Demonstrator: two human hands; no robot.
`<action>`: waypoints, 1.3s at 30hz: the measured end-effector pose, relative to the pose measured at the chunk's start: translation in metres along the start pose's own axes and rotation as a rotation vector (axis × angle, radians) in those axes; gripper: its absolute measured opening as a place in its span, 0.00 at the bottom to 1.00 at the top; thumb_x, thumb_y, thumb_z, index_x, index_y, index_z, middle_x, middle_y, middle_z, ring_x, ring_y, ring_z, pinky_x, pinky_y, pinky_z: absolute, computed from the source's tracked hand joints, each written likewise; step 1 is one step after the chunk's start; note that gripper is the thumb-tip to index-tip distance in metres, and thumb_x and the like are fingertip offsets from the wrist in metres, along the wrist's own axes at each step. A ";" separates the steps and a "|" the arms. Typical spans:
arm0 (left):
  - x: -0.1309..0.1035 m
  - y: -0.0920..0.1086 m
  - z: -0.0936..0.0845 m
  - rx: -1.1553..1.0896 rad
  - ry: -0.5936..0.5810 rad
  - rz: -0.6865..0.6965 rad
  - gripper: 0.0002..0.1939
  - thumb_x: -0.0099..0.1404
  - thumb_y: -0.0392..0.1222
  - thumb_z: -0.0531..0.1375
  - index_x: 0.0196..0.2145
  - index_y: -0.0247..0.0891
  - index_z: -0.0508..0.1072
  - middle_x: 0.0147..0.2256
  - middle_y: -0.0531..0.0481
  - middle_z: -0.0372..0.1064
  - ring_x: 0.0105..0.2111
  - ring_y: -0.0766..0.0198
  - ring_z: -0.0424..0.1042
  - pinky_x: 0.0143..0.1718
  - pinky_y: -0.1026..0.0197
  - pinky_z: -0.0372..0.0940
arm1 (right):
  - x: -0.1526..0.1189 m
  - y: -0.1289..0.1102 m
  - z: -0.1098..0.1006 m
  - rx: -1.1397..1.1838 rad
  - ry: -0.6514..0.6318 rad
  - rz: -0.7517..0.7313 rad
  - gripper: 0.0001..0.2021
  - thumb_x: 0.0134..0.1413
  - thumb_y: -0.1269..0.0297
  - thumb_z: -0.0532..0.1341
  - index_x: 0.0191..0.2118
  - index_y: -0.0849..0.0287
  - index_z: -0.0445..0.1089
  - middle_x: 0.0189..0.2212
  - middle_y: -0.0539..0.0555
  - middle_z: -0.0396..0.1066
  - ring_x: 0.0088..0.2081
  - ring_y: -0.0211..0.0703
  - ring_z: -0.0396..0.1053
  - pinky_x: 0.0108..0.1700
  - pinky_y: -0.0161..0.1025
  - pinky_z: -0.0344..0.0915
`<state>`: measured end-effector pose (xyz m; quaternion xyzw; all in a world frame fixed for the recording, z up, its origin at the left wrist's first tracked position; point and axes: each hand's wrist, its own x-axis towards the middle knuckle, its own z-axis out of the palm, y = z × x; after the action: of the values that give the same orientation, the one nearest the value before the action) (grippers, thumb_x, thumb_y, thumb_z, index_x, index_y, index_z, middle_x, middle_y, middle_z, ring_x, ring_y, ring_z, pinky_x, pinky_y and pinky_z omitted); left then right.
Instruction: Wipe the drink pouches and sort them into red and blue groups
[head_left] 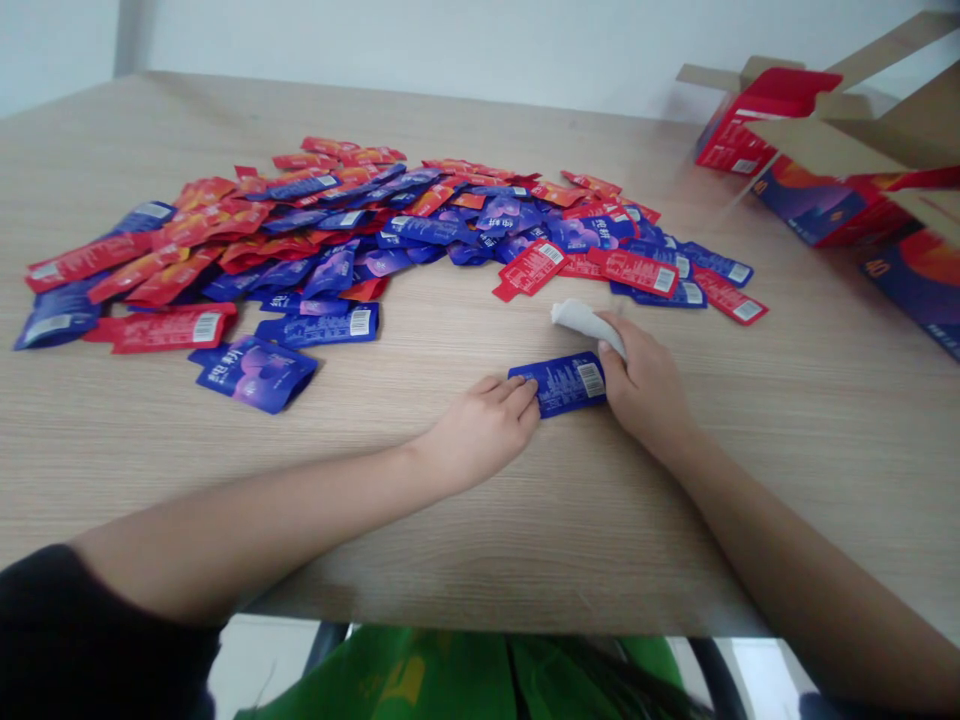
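Note:
A blue pouch lies on the table in front of me, its printed back with a barcode facing up. My left hand has its fingers closed on the pouch's left end, against the tabletop. A folded white tissue or cloth is gripped in my right hand, between thumb and fingers. That hand is at the pouch's right end, its thumb close to the barcode; whether it touches the pouch I cannot tell. Another blue pouch lies front side up to the left.
A wide heap of red and blue pouches spreads across the middle and left of the table. Open cardboard boxes, one red and others blue and red, stand at the right with flaps sticking out. A white wall is behind.

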<state>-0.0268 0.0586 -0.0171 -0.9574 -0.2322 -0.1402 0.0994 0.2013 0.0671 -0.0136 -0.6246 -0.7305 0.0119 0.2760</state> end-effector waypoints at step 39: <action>-0.015 0.039 -0.017 0.082 -0.185 -0.276 0.22 0.70 0.40 0.54 0.52 0.17 0.71 0.51 0.25 0.71 0.53 0.41 0.71 0.49 0.49 0.70 | -0.040 -0.052 0.014 -0.290 -0.189 -0.224 0.25 0.64 0.68 0.47 0.64 0.71 0.59 0.66 0.62 0.57 0.66 0.56 0.52 0.66 0.56 0.46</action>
<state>-0.0247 0.0139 -0.0106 -0.9204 -0.3751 -0.0540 0.0964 0.1506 0.0235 -0.0218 -0.5687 -0.8121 -0.0657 0.1128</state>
